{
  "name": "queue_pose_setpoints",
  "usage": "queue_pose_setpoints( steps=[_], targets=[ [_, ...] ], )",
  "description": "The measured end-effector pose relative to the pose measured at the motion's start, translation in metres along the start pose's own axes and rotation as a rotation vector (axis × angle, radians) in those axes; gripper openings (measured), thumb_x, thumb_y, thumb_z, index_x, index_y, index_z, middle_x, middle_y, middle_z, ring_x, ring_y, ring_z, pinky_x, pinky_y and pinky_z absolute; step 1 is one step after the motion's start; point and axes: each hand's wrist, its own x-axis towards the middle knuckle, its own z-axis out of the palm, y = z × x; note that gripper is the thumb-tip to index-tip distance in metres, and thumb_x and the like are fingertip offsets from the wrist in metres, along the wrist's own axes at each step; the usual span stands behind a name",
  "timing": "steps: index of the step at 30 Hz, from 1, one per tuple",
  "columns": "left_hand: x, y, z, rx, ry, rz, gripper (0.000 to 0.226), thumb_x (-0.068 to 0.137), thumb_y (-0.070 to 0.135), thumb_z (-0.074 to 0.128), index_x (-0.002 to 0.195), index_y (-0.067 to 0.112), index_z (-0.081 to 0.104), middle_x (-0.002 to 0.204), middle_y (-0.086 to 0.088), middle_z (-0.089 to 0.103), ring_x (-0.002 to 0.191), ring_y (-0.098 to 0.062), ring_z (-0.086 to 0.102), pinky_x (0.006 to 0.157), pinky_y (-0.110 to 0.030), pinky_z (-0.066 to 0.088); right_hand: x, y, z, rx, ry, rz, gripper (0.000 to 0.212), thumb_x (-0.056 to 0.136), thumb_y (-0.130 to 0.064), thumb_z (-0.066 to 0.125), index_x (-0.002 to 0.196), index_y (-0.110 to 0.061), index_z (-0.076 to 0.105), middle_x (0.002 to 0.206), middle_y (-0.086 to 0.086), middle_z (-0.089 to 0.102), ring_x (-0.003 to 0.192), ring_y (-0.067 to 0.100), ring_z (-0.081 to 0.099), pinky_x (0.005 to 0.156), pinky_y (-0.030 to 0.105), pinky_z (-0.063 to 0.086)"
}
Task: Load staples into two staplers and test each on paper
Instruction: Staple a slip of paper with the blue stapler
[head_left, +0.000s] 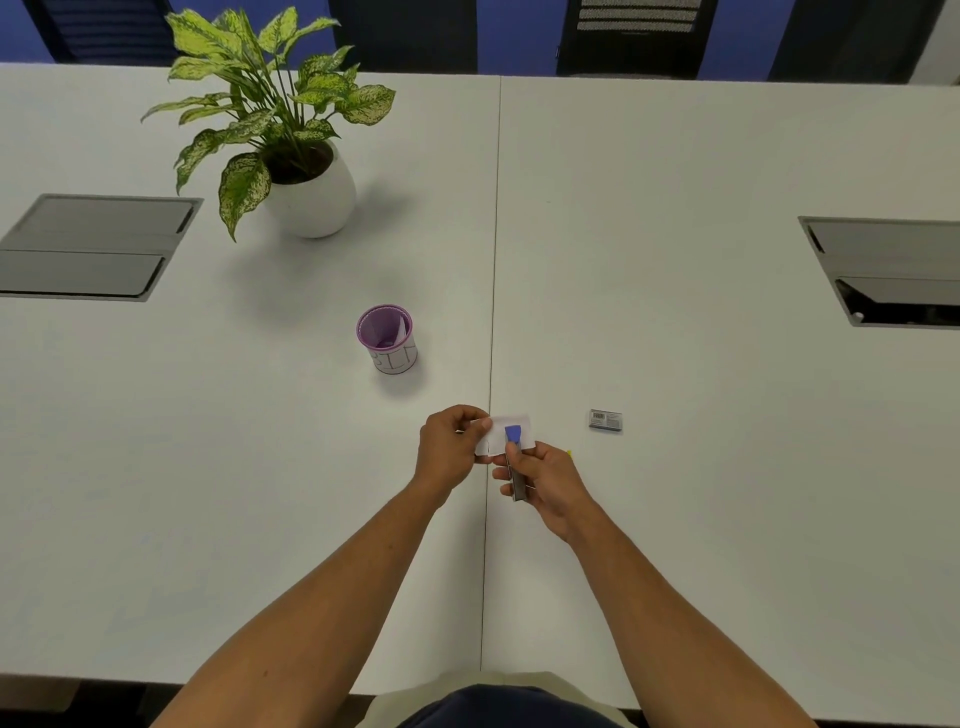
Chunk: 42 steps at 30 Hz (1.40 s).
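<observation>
Fingers (480, 425) of left hand (449, 452) pinch paper (506, 434) beside the stapler (514, 460).

Even, diffuse overhead lighting; the white table (675, 208) is uniformly bright with no glare. Soft shadows fall toward the table's near edge and right beneath the potted plant (291, 130) and the purple cup (387, 340). Wide-angle distortion bows the far table edge and splays the recessed panels (88, 247) at the left and right edges. The dark background is underexposed. Fine detail is soft; the small box (605, 420) bears illegible print.
</observation>
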Motion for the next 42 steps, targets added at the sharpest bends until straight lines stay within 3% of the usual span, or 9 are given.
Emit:
queue_pose_setpoints(
  steps=[3,9,16,25,31,35,38,42],
  targets=[
    [0.001,-0.001,-0.001,0.017,0.003,-0.005,0.002,0.090,0.016,0.066,0.090,0.016,0.068,0.095,-0.007,0.069,0.088,-0.024,0.068,0.067,-0.039,0.062,0.000,-0.001,0.003,0.001,0.013,-0.001,0.030,0.091,-0.027,0.066,0.110,-0.005,0.066,0.091,0.007,0.075,0.079,0.019,0.072,0.068,0.031,0.058],
    [0.001,-0.001,-0.003,-0.012,-0.001,0.006,0.003,0.090,0.015,0.067,0.088,0.017,0.068,0.091,-0.006,0.069,0.087,-0.026,0.068,0.064,-0.035,0.062,0.002,0.001,0.007,0.022,0.030,-0.004,0.029,0.091,-0.025,0.066,0.110,-0.002,0.064,0.090,0.009,0.074,0.077,0.021,0.072,0.072,0.033,0.060],
    [0.002,0.000,-0.003,0.022,-0.001,0.010,0.005,0.090,0.018,0.066,0.091,0.015,0.070,0.091,-0.003,0.068,0.089,-0.026,0.065,0.078,-0.044,0.060,0.002,0.000,0.013,-0.018,0.108,-0.028,0.018,0.092,-0.026,0.065,0.102,-0.010,0.064,0.087,0.010,0.074,0.073,0.019,0.071,0.065,0.027,0.060],
    [0.002,0.001,-0.004,0.017,0.014,0.009,0.004,0.091,0.017,0.065,0.090,0.015,0.069,0.091,-0.002,0.066,0.094,-0.027,0.064,0.078,-0.044,0.060,0.001,0.001,0.009,-0.032,0.024,-0.041,0.019,0.088,-0.028,0.069,0.103,-0.019,0.064,0.087,0.001,0.076,0.079,0.020,0.074,0.067,0.026,0.059],
    [0.001,-0.007,-0.003,0.008,0.033,-0.031,0.004,0.091,0.014,0.064,0.095,0.014,0.067,0.096,-0.004,0.063,0.098,-0.026,0.062,0.071,-0.039,0.062,0.000,0.012,0.002,-0.010,0.085,-0.019,0.026,0.087,-0.015,0.071,0.111,-0.007,0.063,0.097,0.010,0.074,0.087,0.026,0.074,0.080,0.035,0.060],
    [0.003,-0.014,-0.008,-0.019,0.063,-0.070,0.005,0.091,0.013,0.064,0.095,0.015,0.066,0.100,-0.007,0.063,0.100,-0.027,0.063,0.067,-0.033,0.062,0.001,0.016,-0.004,-0.036,0.161,-0.019,0.027,0.083,-0.003,0.073,0.108,-0.007,0.062,0.099,0.013,0.073,0.088,0.029,0.072,0.074,0.031,0.060],
    [0.007,-0.016,-0.011,-0.032,0.099,-0.111,0.005,0.091,0.013,0.064,0.095,0.015,0.065,0.101,-0.009,0.064,0.100,-0.028,0.063,0.070,-0.038,0.062,0.006,0.021,-0.004,-0.210,0.257,-0.030,0.024,0.081,-0.011,0.076,0.102,-0.012,0.063,0.092,0.004,0.073,0.084,0.024,0.072,0.069,0.028,0.057],
    [0.012,-0.019,-0.016,-0.033,0.122,-0.154,0.009,0.090,0.012,0.064,0.100,0.010,0.064,0.106,-0.013,0.066,0.102,-0.030,0.063,0.078,-0.047,0.060,0.016,0.028,0.001,-0.510,0.378,-0.108,0.020,0.079,-0.021,0.078,0.085,-0.022,0.060,0.073,-0.008,0.065,0.063,0.007,0.062,0.050,0.010,0.045]
  ],
)
